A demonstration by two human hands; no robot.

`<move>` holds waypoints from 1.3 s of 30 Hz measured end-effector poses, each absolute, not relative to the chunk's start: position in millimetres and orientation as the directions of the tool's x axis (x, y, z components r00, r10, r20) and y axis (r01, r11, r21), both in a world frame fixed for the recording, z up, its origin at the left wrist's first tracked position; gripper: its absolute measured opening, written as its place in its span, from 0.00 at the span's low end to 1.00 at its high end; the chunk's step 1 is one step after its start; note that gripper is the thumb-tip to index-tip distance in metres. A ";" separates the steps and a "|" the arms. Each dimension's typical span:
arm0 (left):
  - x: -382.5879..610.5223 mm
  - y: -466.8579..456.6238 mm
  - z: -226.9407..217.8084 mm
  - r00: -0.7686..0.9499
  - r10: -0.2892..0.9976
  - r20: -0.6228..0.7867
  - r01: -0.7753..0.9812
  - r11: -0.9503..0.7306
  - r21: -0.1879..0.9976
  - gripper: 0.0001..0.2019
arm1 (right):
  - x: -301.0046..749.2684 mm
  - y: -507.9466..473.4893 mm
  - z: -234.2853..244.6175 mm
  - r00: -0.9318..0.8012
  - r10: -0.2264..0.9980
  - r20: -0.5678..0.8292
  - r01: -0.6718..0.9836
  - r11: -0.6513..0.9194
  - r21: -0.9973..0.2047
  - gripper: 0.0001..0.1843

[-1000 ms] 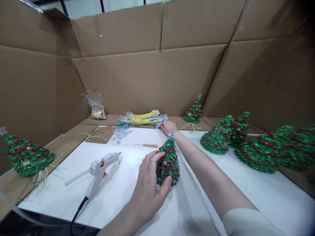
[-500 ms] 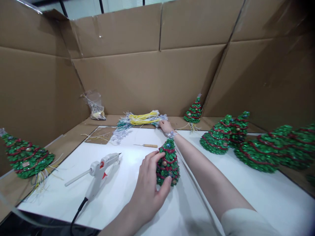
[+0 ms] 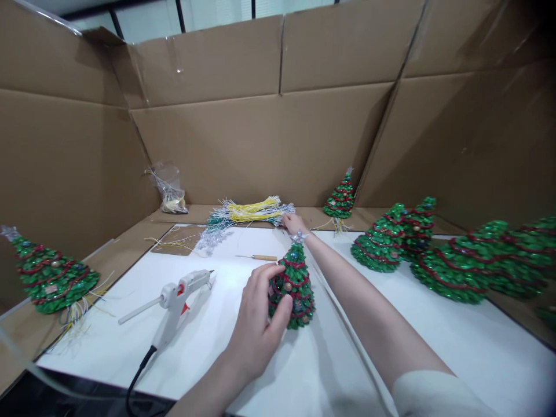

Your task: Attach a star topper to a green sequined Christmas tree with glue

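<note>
Cardboard wall (image 3: 260, 145): rises behind the far edge of your white table (image 3: 195, 359).
Big trees (image 3: 456, 266): green with red garland, grouped along the table's right edge.
Left tree (image 3: 56, 278): tilted, by the left edge, pale wires trailing from its base.
Your left hand (image 3: 256, 324): grasping the starred tree (image 3: 299, 289), fingers on its left side, thumb across its front.
Starred tree: upright, between the table's middle and near edge.
Glue gun (image 3: 180, 295): resting toward the near left corner, nozzle pointing right.
Wire bundle (image 3: 252, 209): yellow and white, along the far edge.
Your right hand (image 3: 293, 224): at the bundle's right end; you cannot tell whether it grips anything.
Awl (image 3: 264, 258): wooden-handled, between bundle and starred tree.
</note>
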State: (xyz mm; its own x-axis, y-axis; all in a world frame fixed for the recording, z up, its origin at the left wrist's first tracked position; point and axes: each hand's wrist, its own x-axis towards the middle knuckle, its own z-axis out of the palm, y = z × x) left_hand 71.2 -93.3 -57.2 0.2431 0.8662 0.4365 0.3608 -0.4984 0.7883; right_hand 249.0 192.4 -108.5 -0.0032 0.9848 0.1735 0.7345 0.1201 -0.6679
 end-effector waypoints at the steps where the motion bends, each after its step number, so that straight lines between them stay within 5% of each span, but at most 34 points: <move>1: 71.0 -91.3 -56.0 0.209 0.863 0.459 0.338 -0.504 0.795 0.14 | 252.8 190.6 -106.1 -0.011 0.986 0.169 0.778 0.114 -0.618 0.15; 8: 76.3 -70.5 -22.0 -0.046 0.798 0.601 0.192 -0.584 0.789 0.08 | 260.4 171.3 -99.4 -0.056 0.988 0.143 0.943 0.099 -0.317 0.16; 14: 99.2 -3.8 7.7 0.040 0.758 0.651 0.319 -0.627 0.710 0.14 | 256.0 158.8 -94.6 -0.073 0.989 0.129 0.973 0.099 -0.207 0.16; 17: 112.1 45.3 4.1 0.179 0.874 0.453 0.725 -0.428 0.540 0.20 | 255.6 155.7 -93.2 -0.073 0.989 0.128 0.978 0.096 -0.187 0.16; 27: 136.3 143.2 -45.6 0.282 0.957 -0.072 0.931 -0.254 0.262 0.16 | 258.7 154.9 -99.4 -0.076 0.986 0.152 0.984 0.099 -0.150 0.16; 39: 139.8 145.6 -60.1 0.300 0.950 -0.090 0.940 -0.278 0.199 0.16 | 270.2 137.3 -76.5 -0.087 0.995 0.047 0.991 0.091 -0.096 0.15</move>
State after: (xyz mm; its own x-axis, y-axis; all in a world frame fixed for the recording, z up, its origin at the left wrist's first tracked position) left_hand 139.8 145.6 -60.1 0.3002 0.9496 -0.0900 0.9396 -0.2782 0.1993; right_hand 270.2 137.3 -76.5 -0.0868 0.9951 0.0465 0.9912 0.0909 -0.0957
